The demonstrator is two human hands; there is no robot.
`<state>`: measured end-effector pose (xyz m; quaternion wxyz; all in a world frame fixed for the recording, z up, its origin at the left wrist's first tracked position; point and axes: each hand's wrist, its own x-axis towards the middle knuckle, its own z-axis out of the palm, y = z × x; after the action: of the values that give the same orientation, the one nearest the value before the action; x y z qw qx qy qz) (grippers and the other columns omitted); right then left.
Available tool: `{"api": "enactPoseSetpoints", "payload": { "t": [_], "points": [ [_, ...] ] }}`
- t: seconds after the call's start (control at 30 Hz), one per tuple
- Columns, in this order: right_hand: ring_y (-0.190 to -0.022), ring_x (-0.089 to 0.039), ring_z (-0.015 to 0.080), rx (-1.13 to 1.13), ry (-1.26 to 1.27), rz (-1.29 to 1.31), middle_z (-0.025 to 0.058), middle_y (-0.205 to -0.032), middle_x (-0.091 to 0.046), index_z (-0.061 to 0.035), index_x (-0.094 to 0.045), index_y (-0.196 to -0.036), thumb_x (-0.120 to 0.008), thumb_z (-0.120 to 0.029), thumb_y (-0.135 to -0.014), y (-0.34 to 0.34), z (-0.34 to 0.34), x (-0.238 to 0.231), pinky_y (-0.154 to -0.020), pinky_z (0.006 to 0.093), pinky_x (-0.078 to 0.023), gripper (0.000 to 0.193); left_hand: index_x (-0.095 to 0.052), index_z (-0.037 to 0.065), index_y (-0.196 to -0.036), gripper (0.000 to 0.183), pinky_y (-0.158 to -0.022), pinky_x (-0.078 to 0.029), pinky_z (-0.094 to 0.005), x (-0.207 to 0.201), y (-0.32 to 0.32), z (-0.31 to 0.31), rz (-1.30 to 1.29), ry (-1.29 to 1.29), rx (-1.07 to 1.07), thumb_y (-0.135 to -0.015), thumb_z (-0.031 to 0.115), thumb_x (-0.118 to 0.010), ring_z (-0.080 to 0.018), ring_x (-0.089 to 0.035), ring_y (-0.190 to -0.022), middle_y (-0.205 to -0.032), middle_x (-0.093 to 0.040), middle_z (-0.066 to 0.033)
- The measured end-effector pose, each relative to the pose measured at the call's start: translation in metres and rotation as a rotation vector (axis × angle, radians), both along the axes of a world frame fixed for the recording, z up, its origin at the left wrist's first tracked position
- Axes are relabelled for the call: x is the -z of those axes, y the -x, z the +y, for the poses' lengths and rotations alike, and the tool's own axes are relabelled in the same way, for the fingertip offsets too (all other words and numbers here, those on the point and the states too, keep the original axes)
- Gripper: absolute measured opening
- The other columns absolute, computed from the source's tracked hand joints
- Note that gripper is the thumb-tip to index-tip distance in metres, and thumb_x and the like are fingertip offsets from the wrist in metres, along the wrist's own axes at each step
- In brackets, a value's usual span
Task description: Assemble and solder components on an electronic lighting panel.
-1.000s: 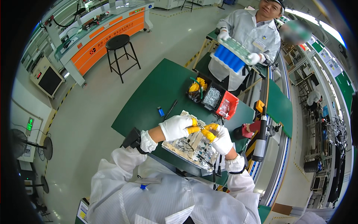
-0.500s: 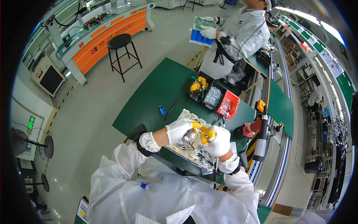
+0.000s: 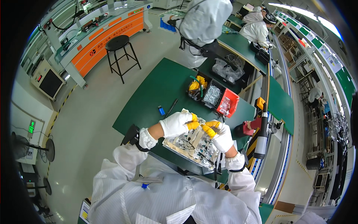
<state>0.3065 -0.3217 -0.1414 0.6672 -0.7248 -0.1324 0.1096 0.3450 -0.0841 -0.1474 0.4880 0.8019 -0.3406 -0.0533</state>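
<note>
My left hand (image 3: 177, 124) wears a white glove with yellow fingertips and hovers over the far part of a cream-coloured housing (image 3: 183, 150). Its fingers are pinched together. Close by on the right, my right hand (image 3: 220, 135), gloved the same way, bends its yellow fingertips down at the housing's far right side in a pinch. Whatever the fingertips grip is too small or hidden to make out. Dark wires and small metal parts fill the housing, which lies on a green table (image 3: 143, 99). Black cables hang off its near right edge.
Beyond my hands stand a black bin of screws (image 3: 213, 94), a red bin (image 3: 228, 102) and a bin with yellow items (image 3: 198, 86). A blue object (image 3: 161, 110) and a black pen-like tool (image 3: 171, 107) lie left. A red-and-black device (image 3: 248, 128) is right. A person (image 3: 204, 22) stands beyond the table.
My hands have moved slightly apart and now reach lower at the housing's far side, showing more of its inside. The co-worker carrying the blue-sided tray has moved left and away.
</note>
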Motion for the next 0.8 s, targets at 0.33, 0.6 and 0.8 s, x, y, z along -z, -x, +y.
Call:
{"api": "enactPoseSetpoints", "payload": {
  "t": [0.33,0.6,0.8],
  "points": [
    [-0.075,-0.059,0.0078,0.052,-0.016,0.027,0.0009,-0.090,-0.065,0.0006,-0.069,-0.106,-0.065,-0.006,-0.094,0.004,0.003,-0.002,-0.067,0.0228,-0.048,0.015,-0.064,-0.001,-0.105,0.022,-0.071,-0.054,-0.0386,0.007,0.010,-0.007,-0.149,0.069,-0.118,-0.093,0.018,-0.066,-0.0361,-0.067,-0.080,-0.094,-0.069,-0.0183],
    [-0.083,-0.058,0.0071,0.048,-0.003,0.121,0.0021,-0.094,-0.066,0.0005,-0.063,-0.109,-0.058,-0.011,-0.098,0.006,0.003,-0.025,-0.077,0.0234,-0.049,0.017,-0.065,0.001,-0.102,0.019,-0.073,-0.053,-0.0397,0.005,0.008,-0.011,-0.193,0.133,-0.088,-0.092,0.016,-0.066,-0.0354,-0.066,-0.082,-0.092,-0.068,-0.0173],
    [-0.083,-0.058,0.0074,-0.211,0.088,0.177,0.0027,-0.100,-0.067,0.0011,-0.063,-0.116,-0.059,-0.014,-0.099,0.002,-0.006,-0.027,-0.077,0.0230,-0.049,0.023,-0.066,0.003,-0.102,0.019,-0.074,-0.052,-0.0421,-0.011,0.005,-0.003,-0.187,0.047,0.018,-0.092,0.020,-0.063,-0.0360,-0.065,-0.082,-0.090,-0.068,-0.0178]
  ]
}}
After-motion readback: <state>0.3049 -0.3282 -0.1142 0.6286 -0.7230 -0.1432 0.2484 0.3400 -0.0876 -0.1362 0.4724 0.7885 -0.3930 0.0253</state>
